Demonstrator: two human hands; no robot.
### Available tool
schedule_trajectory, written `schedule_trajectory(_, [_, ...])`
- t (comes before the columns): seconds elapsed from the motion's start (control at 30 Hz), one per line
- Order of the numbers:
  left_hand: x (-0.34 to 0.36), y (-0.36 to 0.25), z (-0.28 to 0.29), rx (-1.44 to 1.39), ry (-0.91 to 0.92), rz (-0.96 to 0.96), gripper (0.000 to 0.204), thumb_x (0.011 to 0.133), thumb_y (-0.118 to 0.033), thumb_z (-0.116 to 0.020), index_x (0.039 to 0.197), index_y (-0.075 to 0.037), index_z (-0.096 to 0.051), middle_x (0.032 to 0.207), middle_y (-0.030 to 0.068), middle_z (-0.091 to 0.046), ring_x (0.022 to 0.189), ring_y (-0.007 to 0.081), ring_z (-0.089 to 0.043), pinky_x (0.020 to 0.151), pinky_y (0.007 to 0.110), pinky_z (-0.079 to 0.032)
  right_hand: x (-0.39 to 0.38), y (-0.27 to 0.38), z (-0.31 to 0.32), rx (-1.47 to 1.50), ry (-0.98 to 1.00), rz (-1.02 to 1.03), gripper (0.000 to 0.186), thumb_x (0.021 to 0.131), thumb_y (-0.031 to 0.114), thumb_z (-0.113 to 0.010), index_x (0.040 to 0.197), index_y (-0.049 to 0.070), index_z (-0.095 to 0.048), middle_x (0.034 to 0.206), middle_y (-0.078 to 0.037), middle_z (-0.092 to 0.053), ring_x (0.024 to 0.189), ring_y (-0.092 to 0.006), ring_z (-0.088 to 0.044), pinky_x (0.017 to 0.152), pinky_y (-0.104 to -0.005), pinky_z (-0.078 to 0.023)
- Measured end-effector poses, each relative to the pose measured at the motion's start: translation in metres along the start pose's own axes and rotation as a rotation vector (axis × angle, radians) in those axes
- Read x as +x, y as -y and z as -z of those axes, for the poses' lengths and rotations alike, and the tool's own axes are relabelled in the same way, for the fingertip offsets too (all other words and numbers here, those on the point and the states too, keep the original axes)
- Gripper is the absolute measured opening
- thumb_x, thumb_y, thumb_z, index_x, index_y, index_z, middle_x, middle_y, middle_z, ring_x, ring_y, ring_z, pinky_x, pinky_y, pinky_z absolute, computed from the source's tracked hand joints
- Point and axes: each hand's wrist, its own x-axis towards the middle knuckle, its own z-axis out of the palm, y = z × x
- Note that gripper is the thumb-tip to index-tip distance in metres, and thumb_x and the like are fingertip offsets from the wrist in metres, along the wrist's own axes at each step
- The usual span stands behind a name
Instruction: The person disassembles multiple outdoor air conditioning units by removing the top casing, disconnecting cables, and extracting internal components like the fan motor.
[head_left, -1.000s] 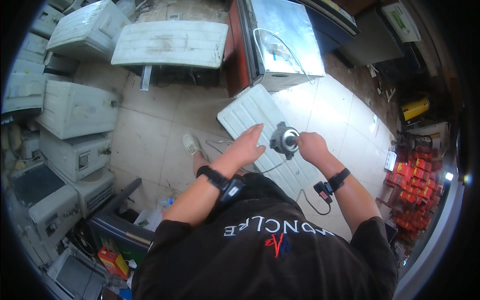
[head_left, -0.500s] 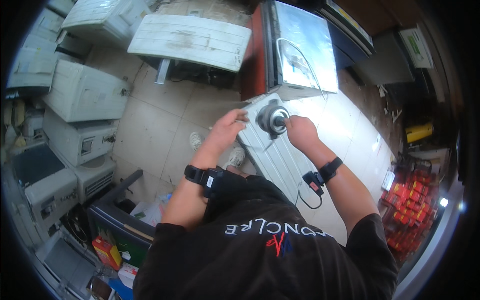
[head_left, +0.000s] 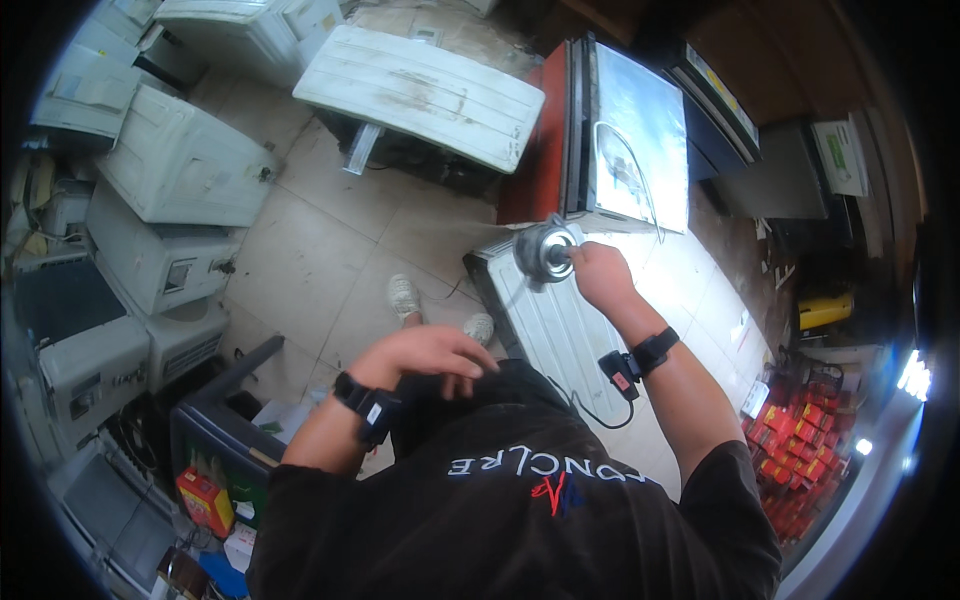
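My right hand (head_left: 600,278) grips a grey metal motor (head_left: 535,258) by the dark shaft at the middle of its shiny ring. The motor is held over the upper end of a long ribbed white panel (head_left: 548,330) lying at my feet. My left hand (head_left: 430,355) is empty, loosely bent with fingers apart, in front of my dark-clothed waist. Each wrist wears a black strap with a small device, and a dark cable (head_left: 595,420) loops below the right one.
White appliance units (head_left: 180,160) are stacked along the left, above a dark green bin (head_left: 200,440). Ahead stand a white slab-topped unit (head_left: 420,95) and a red metal-topped cabinet (head_left: 530,150). Red small boxes (head_left: 795,450) are piled at right. Pale tiles (head_left: 330,240) form the floor.
My left hand has dropped back from beside the motor to my waist. My right hand and motor have moved toward the panel's far end. The view has shifted, and both shoes now show.
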Motion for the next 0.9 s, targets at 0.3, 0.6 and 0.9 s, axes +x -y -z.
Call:
schedule_trajectory(0.3, [-0.053,-0.010,0.098,-0.143,-1.003,-0.194,0.047,0.096,-0.034,-0.056,0.133,-0.005,-0.053,0.109,0.0134,-0.068,0.093,0.0230,-0.068,0.070,0.035,-0.052,0.015,0.078,0.036,0.020,-0.057,0.001,0.040,0.097,0.031,-0.048,0.082,-0.001,-0.066,0.083,-0.026,-0.066,0.081,-0.0448,-0.062,0.078,-0.0520,-0.049])
schedule_trajectory(0.6, [-0.022,-0.040,0.099,-1.012,-0.013,-0.393,0.068,0.093,-0.060,-0.053,0.139,-0.010,-0.049,0.131,0.0133,-0.059,0.113,0.0321,-0.061,0.084,0.059,-0.051,-0.013,0.178,0.074,0.230,0.043,0.077,0.030,0.096,0.026,-0.054,0.085,0.002,-0.066,0.082,-0.022,-0.065,0.079,-0.0426,-0.062,0.071,-0.0507,-0.048])
schedule_trajectory(0.9, [-0.057,-0.035,0.096,-0.763,-0.283,-0.356,0.067,0.089,-0.057,-0.059,0.137,-0.012,-0.051,0.122,0.0113,-0.065,0.108,0.0287,-0.064,0.083,0.055,-0.053,-0.013,0.207,0.056,0.278,0.087,0.102,0.031,0.096,0.025,-0.054,0.085,-0.001,-0.066,0.080,-0.019,-0.066,0.076,-0.0371,-0.062,0.071,-0.0442,-0.048])
